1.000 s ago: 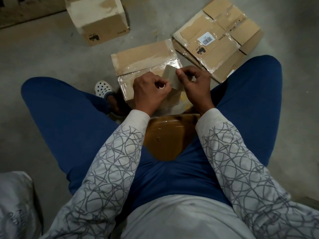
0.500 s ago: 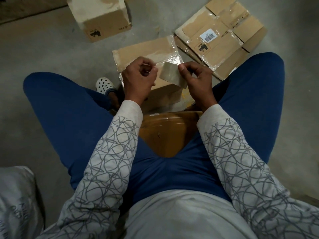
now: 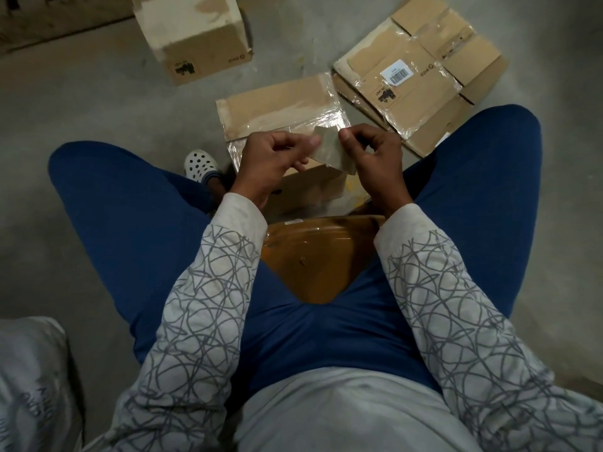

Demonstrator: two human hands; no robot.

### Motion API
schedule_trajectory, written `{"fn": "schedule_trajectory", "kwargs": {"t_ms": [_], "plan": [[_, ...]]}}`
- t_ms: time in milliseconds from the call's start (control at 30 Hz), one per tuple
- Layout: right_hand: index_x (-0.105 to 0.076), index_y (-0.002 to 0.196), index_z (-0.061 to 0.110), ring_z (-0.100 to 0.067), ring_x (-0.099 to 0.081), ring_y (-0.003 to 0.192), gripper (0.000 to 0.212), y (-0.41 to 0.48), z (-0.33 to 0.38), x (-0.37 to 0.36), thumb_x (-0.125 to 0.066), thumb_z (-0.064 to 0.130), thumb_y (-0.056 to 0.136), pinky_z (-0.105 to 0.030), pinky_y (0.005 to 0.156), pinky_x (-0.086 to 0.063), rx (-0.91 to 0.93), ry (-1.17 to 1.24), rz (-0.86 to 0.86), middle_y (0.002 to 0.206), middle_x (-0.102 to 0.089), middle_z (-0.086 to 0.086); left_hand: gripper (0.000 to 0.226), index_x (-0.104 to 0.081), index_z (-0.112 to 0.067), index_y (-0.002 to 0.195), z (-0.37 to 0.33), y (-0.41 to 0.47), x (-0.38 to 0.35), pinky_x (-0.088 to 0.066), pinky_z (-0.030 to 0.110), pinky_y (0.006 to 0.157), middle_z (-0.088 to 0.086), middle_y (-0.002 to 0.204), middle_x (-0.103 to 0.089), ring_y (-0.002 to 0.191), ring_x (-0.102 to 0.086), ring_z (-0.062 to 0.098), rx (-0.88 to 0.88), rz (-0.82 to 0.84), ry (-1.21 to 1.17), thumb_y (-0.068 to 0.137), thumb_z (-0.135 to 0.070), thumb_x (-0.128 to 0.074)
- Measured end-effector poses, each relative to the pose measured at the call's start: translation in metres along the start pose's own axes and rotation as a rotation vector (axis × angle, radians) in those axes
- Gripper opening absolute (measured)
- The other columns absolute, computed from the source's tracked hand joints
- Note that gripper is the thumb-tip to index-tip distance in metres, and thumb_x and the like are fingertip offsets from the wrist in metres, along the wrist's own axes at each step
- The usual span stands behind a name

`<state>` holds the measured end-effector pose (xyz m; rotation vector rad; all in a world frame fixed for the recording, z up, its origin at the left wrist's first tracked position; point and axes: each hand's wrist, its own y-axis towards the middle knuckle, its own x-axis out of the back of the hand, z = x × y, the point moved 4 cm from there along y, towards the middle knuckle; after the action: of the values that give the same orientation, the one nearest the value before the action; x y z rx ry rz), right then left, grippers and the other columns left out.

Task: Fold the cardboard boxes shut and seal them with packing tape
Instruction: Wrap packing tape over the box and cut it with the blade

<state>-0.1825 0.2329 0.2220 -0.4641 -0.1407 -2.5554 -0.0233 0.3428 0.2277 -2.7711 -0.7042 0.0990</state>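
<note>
I sit on the floor with a small cardboard box (image 3: 310, 187) between my knees, its far flap (image 3: 277, 106) lying open and glossy with old tape. My left hand (image 3: 270, 158) and my right hand (image 3: 372, 151) hover just above the box. Between them they pinch a short strip of clear packing tape (image 3: 329, 148), the left at one end and the right at the other. The box's near side is hidden behind my hands.
A closed box (image 3: 192, 31) stands on the concrete floor at the upper left. Flattened taped cartons (image 3: 421, 70) lie at the upper right. A brown taped parcel (image 3: 313, 262) rests in my lap. A white shoe (image 3: 200, 164) and a grey sack (image 3: 29, 380) sit left.
Both hands rose slightly off the box with the tape strip. The left hand drew away to the left, then came back and took the strip's free end.
</note>
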Motion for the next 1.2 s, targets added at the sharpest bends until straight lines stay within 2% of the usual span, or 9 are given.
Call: {"fn": "schedule_trajectory", "kwargs": {"t_ms": [100, 167, 300, 433, 600, 900, 1000, 1100, 1200], "plan": [[-0.074, 0.097, 0.017, 0.008, -0.057, 0.082, 0.012, 0.0, 0.0, -0.002, -0.064, 0.022, 0.099, -0.008, 0.072, -0.043, -0.001, 0.013, 0.017, 0.089, -0.069, 0.01, 0.033, -0.072, 0.001, 0.097, 0.007, -0.002, -0.005, -0.062, 0.039, 0.073, 0.016, 0.095, -0.074, 0.086, -0.072, 0.033, -0.014, -0.094, 0.062, 0.074, -0.016, -0.089], [-0.074, 0.097, 0.017, 0.009, -0.057, 0.082, 0.012, -0.001, -0.002, -0.002, -0.063, 0.022, 0.1, -0.007, 0.072, -0.042, -0.01, 0.017, 0.023, 0.089, -0.068, 0.011, 0.034, -0.067, 0.002, 0.093, 0.009, -0.003, -0.008, -0.062, 0.039, 0.068, 0.018, 0.091, -0.073, 0.079, -0.073, 0.033, 0.004, -0.183, 0.041, 0.071, -0.011, -0.09], [-0.075, 0.097, 0.016, 0.009, -0.057, 0.083, 0.013, -0.001, -0.003, -0.001, -0.064, 0.022, 0.1, -0.008, 0.073, -0.044, -0.026, 0.043, 0.013, 0.089, -0.068, 0.01, 0.033, -0.068, 0.007, 0.103, 0.013, -0.001, -0.013, -0.057, 0.027, 0.056, 0.013, 0.077, -0.072, 0.063, -0.067, 0.02, 0.071, -0.245, -0.13, 0.076, -0.002, -0.085], [-0.076, 0.097, 0.016, 0.006, -0.058, 0.083, 0.013, -0.001, -0.003, -0.003, -0.064, 0.023, 0.099, -0.011, 0.073, -0.046, -0.042, 0.054, 0.023, 0.09, -0.07, 0.009, 0.038, -0.071, 0.006, 0.112, 0.016, 0.001, -0.012, -0.055, 0.024, 0.056, 0.016, 0.087, -0.075, 0.062, -0.064, 0.015, 0.082, -0.253, -0.128, 0.078, -0.005, -0.084], [-0.075, 0.095, 0.012, 0.012, -0.06, 0.081, 0.014, -0.002, -0.003, -0.006, -0.064, 0.02, 0.099, -0.009, 0.073, -0.045, -0.047, 0.057, 0.053, 0.087, -0.069, 0.011, 0.023, -0.077, -0.001, 0.102, 0.016, 0.0, -0.01, -0.053, 0.025, 0.054, 0.012, 0.088, -0.077, 0.061, -0.062, 0.014, 0.039, -0.293, -0.077, 0.081, -0.006, -0.082], [-0.074, 0.091, 0.019, 0.002, -0.062, 0.082, 0.012, -0.001, -0.003, -0.011, -0.065, 0.024, 0.098, -0.017, 0.074, -0.047, -0.018, 0.03, 0.087, 0.084, -0.068, 0.014, 0.003, -0.076, -0.011, 0.085, 0.018, 0.005, -0.008, -0.048, 0.024, 0.05, 0.008, 0.074, -0.072, 0.055, -0.058, 0.01, 0.052, -0.4, 0.031, 0.086, -0.009, -0.077], [-0.074, 0.094, 0.02, 0.003, -0.06, 0.084, 0.014, -0.001, -0.004, -0.009, -0.062, 0.023, 0.099, -0.016, 0.074, -0.046, -0.031, 0.024, 0.108, 0.087, -0.068, 0.012, 0.003, -0.075, -0.006, 0.089, 0.015, 0.006, -0.002, -0.047, 0.021, 0.049, 0.004, 0.069, -0.069, 0.052, -0.056, 0.007, 0.054, -0.446, 0.0, 0.087, -0.007, -0.076], [-0.075, 0.092, 0.015, -0.002, -0.059, 0.084, 0.019, -0.002, -0.005, -0.006, -0.059, 0.024, 0.097, -0.02, 0.075, -0.047, -0.086, 0.102, 0.097, 0.088, -0.068, 0.004, 0.003, -0.074, -0.004, 0.09, 0.011, 0.007, 0.008, -0.047, 0.02, 0.049, 0.004, 0.068, -0.068, 0.051, -0.056, 0.005, 0.057, -0.49, -0.034, 0.088, -0.005, -0.075], [-0.07, 0.077, 0.019, -0.005, -0.056, 0.08, 0.02, -0.003, 0.0, -0.005, -0.056, 0.021, 0.092, -0.025, 0.073, -0.044, -0.138, 0.315, 0.068, 0.077, -0.063, 0.013, 0.003, -0.075, -0.007, 0.09, 0.01, 0.008, 0.017, -0.048, 0.02, 0.052, 0.004, 0.07, -0.068, 0.054, -0.057, 0.006, 0.052, -0.523, -0.043, 0.088, -0.006, -0.074]]}}
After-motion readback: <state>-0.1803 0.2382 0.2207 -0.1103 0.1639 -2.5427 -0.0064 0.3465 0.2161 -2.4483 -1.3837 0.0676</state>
